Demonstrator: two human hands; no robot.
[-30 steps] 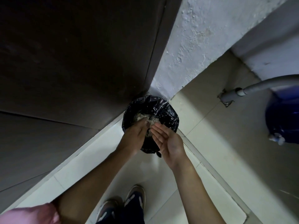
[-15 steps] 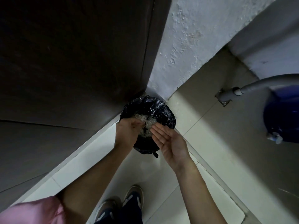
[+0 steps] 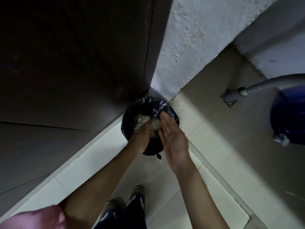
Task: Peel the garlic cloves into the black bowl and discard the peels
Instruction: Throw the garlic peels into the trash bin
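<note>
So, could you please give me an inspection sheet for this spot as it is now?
Surface: pale tiled floor.
Job's things: bin lined with a black bag, in the corner; peels inside it; bowl and cloves not in view.
Clutter: nothing seen.
Hands: left hand over the bin, back up, fingers at the peels; right hand beside it, palm open, holding nothing.
Cables: nothing seen; a grey pipe runs to a floor fitting on the right.
Surroundings: dark door on the left, rough white wall, blue drum at the right edge, the person's shoes below.
</note>
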